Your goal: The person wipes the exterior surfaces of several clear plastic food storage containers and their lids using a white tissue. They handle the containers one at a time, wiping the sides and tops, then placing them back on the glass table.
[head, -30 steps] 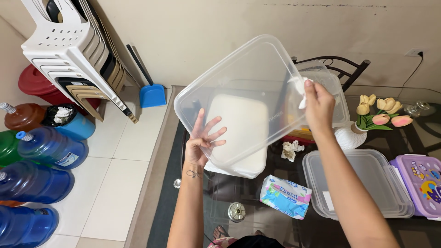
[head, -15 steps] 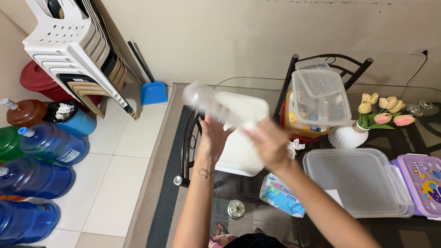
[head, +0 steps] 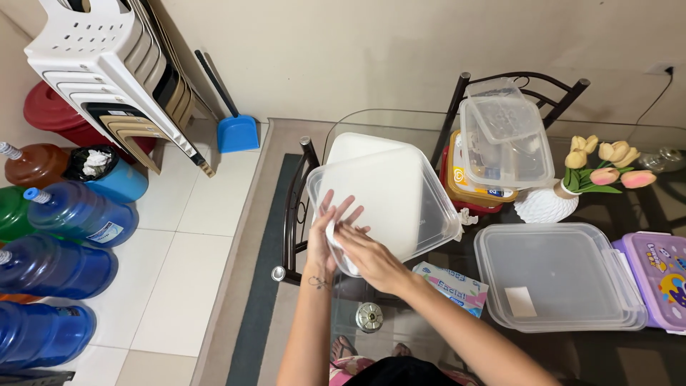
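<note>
Resting flat-side up over a glass-topped table (head: 400, 125), a large clear square plastic container (head: 389, 200) is held at its near-left corner by both hands. Left hand (head: 327, 236): fingers spread wide, palm against the underside and edge of the corner, supporting rather than gripping. Right hand (head: 371, 257): fingers curled down onto a small white tissue (head: 334, 236), pressing it against the container's corner, just beside the left hand's fingers. Beneath the held container, away from the hands: a white rectangular container (head: 357, 146), partly covered. Just right of the right wrist: a soft blue-and-white pack of facial tissue (head: 454, 286). Near the container's right edge: a crumpled tissue (head: 468, 216). Further right of the hands: a clear flat lidded container (head: 557, 275), then a purple lunchbox (head: 661, 275). Beyond, up and right from the hands: stacked clear tubs (head: 504, 139) and a white vase of artificial tulips (head: 554, 200). Well left of the hands, on the tiled floor: blue water jugs (head: 75, 218), stacked plastic chairs (head: 107, 71) and a blue dustpan (head: 237, 132).
</note>
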